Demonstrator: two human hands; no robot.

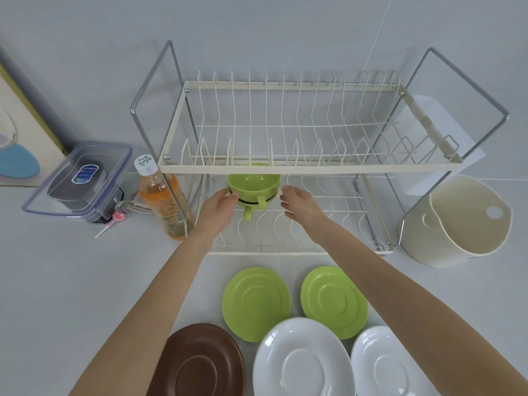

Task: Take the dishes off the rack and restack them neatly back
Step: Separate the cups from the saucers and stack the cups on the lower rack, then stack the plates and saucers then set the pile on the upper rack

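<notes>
Two green cups (254,185) sit stacked on the lower tier of the cream wire dish rack (308,167), their handles pointing toward me. My left hand (220,205) reaches under the upper tier and pinches the left edge of the stack. On the other side, my right hand (298,202) hovers with relaxed fingers just off the cups' right edge and holds nothing. The upper tier carries no dishes. In front of the rack, two green saucers (255,302) (334,301), two white saucers (303,361) (385,367) and a brown saucer (200,364) lie flat on the table.
A cream utensil bucket (457,224) hangs at the rack's right end. Left of the rack stand an orange drink bottle (164,201) and a clear lidded box (81,178), with a lollipop (114,220) beside them. A grey wall is close behind.
</notes>
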